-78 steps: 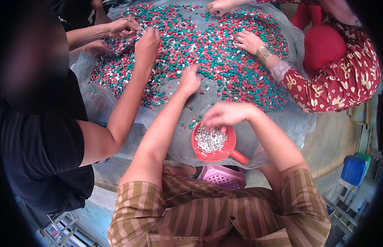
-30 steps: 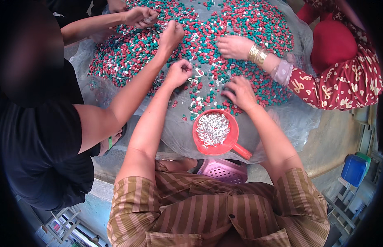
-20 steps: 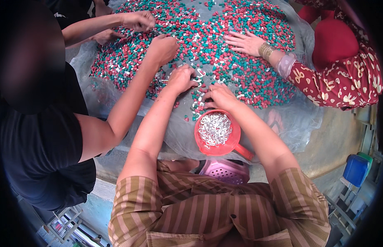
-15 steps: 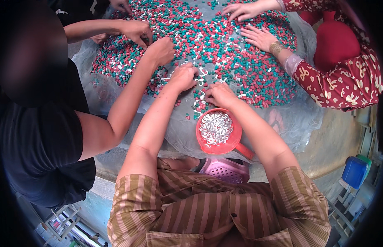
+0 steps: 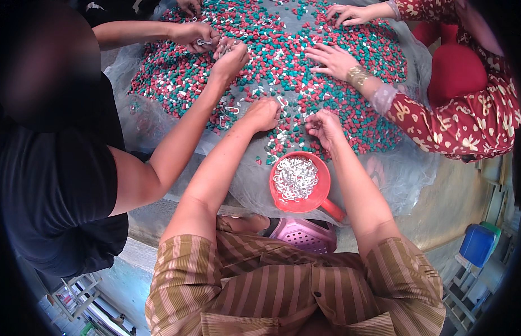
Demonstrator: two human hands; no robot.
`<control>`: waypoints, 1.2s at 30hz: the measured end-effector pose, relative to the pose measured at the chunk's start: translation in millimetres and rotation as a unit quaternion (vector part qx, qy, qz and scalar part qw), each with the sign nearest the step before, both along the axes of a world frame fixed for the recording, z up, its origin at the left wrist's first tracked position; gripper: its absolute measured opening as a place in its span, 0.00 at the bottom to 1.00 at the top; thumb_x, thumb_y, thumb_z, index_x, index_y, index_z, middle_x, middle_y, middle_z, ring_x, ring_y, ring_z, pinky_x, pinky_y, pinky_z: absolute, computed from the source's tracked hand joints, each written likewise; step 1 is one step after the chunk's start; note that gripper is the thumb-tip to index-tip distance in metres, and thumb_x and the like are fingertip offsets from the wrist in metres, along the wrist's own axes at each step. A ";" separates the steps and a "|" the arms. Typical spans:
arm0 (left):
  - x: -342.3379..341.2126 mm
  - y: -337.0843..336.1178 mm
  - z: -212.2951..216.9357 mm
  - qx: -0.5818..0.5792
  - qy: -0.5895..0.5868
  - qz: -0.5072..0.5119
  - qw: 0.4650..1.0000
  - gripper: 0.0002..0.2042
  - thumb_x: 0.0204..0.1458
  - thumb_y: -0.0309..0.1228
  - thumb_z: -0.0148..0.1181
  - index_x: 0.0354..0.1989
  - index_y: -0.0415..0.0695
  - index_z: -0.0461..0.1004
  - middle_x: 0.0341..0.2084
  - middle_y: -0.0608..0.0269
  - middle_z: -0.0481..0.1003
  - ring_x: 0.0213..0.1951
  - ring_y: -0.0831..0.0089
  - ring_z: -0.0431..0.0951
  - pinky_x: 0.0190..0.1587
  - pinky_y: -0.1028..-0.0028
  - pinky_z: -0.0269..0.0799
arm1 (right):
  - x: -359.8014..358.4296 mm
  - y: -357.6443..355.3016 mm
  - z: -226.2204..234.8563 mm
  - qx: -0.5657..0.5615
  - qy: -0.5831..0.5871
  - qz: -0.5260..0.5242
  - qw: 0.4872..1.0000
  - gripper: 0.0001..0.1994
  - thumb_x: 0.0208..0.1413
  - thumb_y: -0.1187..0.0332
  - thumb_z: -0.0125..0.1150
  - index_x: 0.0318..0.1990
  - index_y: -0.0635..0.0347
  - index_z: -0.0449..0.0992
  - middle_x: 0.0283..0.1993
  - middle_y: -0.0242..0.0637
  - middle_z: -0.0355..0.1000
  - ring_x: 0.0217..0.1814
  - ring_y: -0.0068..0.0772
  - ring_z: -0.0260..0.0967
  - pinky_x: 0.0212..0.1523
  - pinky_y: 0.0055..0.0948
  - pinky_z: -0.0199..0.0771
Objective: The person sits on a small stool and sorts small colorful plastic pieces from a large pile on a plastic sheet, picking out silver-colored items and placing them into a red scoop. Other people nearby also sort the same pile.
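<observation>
Bare hands work over a mound of red, green and white pieces (image 5: 358, 120) heaped on a translucent sheet (image 5: 392, 193), with a red dipper (image 5: 322, 193) full of white hooks (image 5: 294, 178) set at the near edge, its handle pointing to four o'clock. From the dipper, the person's left hand (image 5: 264, 114) rests at eleven o'clock among the pieces, fingers curled under (whether they close on anything cannot be told). The right hand (image 5: 326, 127), at one o'clock, is raised with fingers bent inward; its grip is likewise unclear. A loose white hook (image 5: 282, 102) lies just beside the left hand at its two o'clock, and another pale hook (image 5: 233, 110) sits at its nine. Farther off at eleven o'clock, a co-worker's hands (image 5: 231, 63) come together with white bits showing between the fingers; at two, a patterned red sleeve (image 5: 440, 120) reaches in. A pink clog (image 5: 304, 235) shows at six.
</observation>
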State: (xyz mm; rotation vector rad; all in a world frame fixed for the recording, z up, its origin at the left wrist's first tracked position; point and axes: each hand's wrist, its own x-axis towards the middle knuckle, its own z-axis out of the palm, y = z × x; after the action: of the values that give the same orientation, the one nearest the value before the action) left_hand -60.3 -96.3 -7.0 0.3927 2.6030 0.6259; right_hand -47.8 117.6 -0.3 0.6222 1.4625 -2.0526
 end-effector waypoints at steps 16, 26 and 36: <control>-0.7 0.4 -21.2 0.021 0.153 0.053 0.987 0.08 0.43 0.28 0.59 0.34 0.43 0.74 0.29 0.52 0.76 0.36 0.55 0.76 0.39 0.60 0.72 | -2.8 -28.7 -26.4 0.405 0.247 0.218 0.853 0.09 0.50 0.66 0.58 0.39 0.53 0.77 0.34 0.39 0.76 0.37 0.32 0.73 0.38 0.33 0.71; 3.9 -19.9 14.7 0.036 0.121 0.159 0.979 0.07 0.45 0.30 0.58 0.34 0.46 0.76 0.30 0.54 0.77 0.34 0.56 0.77 0.38 0.61 0.72 | 0.8 -39.0 -4.2 0.583 0.297 0.337 0.677 0.14 0.52 0.59 0.56 0.47 0.36 0.75 0.34 0.42 0.75 0.37 0.46 0.73 0.38 0.43 0.72; 1.5 -78.8 33.1 0.071 -0.247 0.084 0.963 0.15 0.36 0.28 0.68 0.35 0.40 0.74 0.31 0.53 0.77 0.34 0.61 0.78 0.37 0.66 0.73 | -7.5 -40.8 -19.7 0.501 0.275 0.304 0.762 0.12 0.43 0.62 0.66 0.32 0.59 0.76 0.27 0.41 0.74 0.29 0.38 0.73 0.33 0.36 0.72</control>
State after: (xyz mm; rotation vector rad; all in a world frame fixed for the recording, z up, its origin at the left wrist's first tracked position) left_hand -58.8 -175.1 26.1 0.0421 2.1306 0.8483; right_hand -55.3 76.8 -20.0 -0.1796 2.6646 -0.8232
